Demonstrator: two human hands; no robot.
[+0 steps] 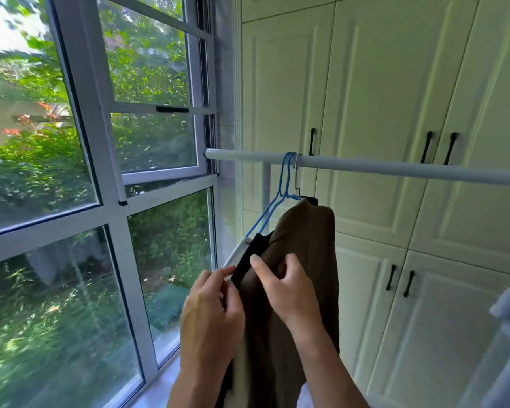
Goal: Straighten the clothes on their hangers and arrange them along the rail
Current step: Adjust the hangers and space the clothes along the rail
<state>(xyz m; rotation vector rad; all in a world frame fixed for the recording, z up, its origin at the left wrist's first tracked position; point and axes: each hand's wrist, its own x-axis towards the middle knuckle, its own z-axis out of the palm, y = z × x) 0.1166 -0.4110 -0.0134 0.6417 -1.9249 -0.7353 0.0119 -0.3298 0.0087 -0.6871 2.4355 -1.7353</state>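
At six o'clock from thin blue wire hangers (283, 184) on the smooth white tubular rail (395, 169), the left hand (209, 310) fingers pinch the matte black garment (249, 259) and the right hand (289, 293) fingers pinch the soft brown garment (309, 240).

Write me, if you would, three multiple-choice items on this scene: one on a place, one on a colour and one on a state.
1. Where on the rail do the hangers hook on?
A. near its window end
B. at its far right end
C. nowhere; they hang on a cupboard handle

2. What colour is the hangers' wire?
A. red
B. blue
C. yellow

3. How do the hands meet the brown garment?
A. neither touches it
B. only one grips it
C. both grip it

Key:
1 A, the hooks sit close to the window.
2 B, blue wire shows above the garment.
3 C, the left hand pinches its black edge and the right hand pinches the brown cloth.
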